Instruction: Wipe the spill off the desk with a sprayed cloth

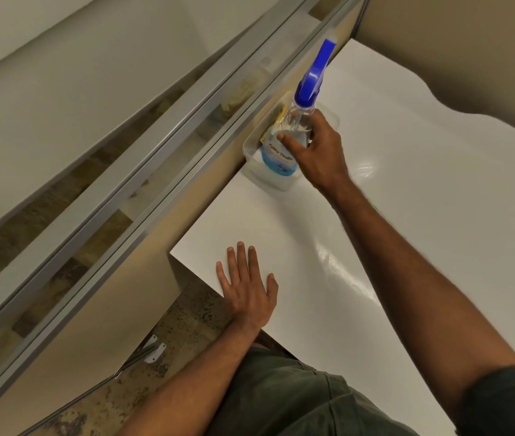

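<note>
A clear spray bottle (284, 146) with a blue trigger head and blue label stands in a translucent plastic bin (251, 158) at the desk's far left edge. My right hand (319, 149) is wrapped around the bottle's body. My left hand (246, 284) lies flat, fingers spread, on the white desk (407, 199) near its front left corner, holding nothing. A wet, glossy patch (341, 265) glistens on the desk right of my left hand, and a second shiny spot (364, 168) lies beside my right wrist. Something yellow (276, 119) shows in the bin behind the bottle.
A grey metal-framed glass partition (155, 184) runs diagonally along the desk's left side. A beige wall (454, 51) borders the desk's far side. Speckled floor (180, 322) shows below the desk's front left corner, by my green-clad legs (281, 398).
</note>
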Demonstrator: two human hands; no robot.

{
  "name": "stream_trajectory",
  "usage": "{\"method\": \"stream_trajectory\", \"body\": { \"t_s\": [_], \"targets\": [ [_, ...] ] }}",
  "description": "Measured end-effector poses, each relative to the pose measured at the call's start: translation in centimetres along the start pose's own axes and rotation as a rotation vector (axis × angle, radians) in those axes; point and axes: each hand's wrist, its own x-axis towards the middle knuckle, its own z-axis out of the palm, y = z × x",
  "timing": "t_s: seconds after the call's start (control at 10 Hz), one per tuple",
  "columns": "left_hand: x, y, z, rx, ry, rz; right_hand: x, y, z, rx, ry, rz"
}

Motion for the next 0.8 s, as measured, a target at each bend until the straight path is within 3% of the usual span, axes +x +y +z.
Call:
{"method": "stream_trajectory", "body": {
  "t_s": [0.3, 0.8],
  "targets": [
    [0.1, 0.0, 0.4, -0.002, 0.001, 0.0, 0.0, 2.1, 2.5, -0.014, -0.043, 0.081],
    [-0.1, -0.2, 0.3, 0.031, 0.011, 0.009, -0.5, 2.1, 2.6, -0.063, -0.107, 0.05]
  ]
}}
